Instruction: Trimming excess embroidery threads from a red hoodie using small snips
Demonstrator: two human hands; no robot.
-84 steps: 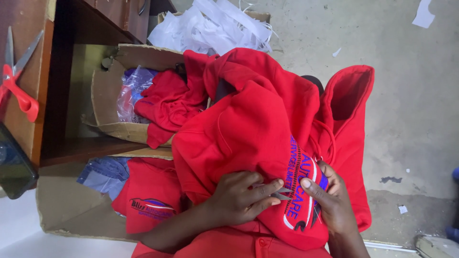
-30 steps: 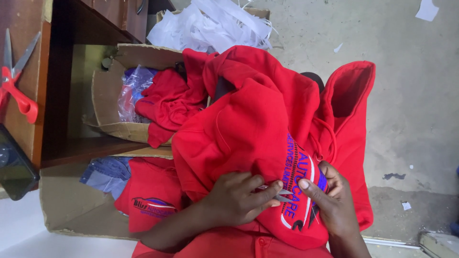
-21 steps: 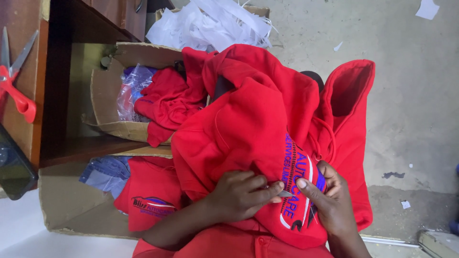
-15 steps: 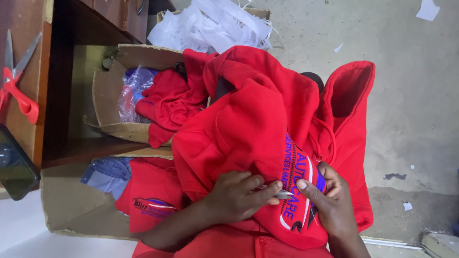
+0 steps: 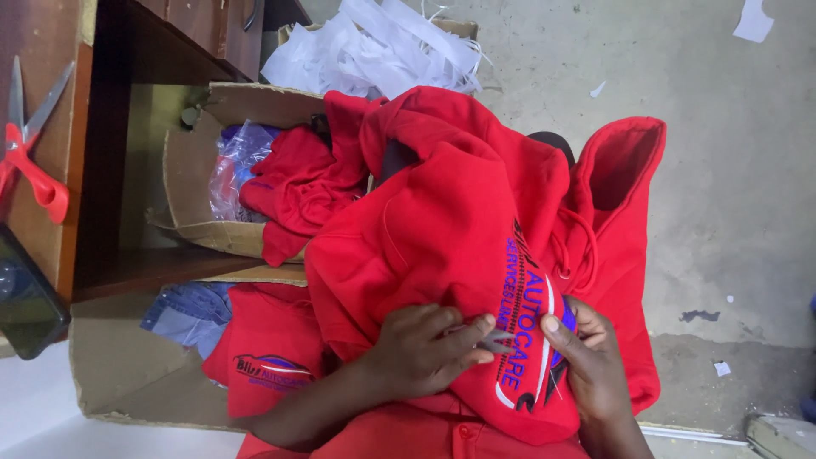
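Observation:
A red hoodie (image 5: pixel 442 229) with an embroidered blue, white and red logo (image 5: pixel 531 331) lies bunched over my lap. My left hand (image 5: pixel 425 348) rests on the fabric, its fingers closed on a small grey metal snipping tool (image 5: pixel 497 340) whose tip points at the logo. My right hand (image 5: pixel 586 365) pinches the hoodie at the logo's edge, thumb on top, just right of the tool. The hood (image 5: pixel 620 161) hangs open toward the far right.
An open cardboard box (image 5: pixel 191 170) holds more red garments (image 5: pixel 297 187) and a plastic bag (image 5: pixel 234 161). White strips (image 5: pixel 374 47) are piled beyond it. Red-handled scissors (image 5: pixel 34 144) and a dark phone (image 5: pixel 25 297) lie on a wooden shelf unit at left. Another red logo garment (image 5: pixel 263 357) and denim (image 5: pixel 183 310) lie below.
Almost nothing differs: both hands stay at the logo, with only small finger movements and a slight shift of the view.

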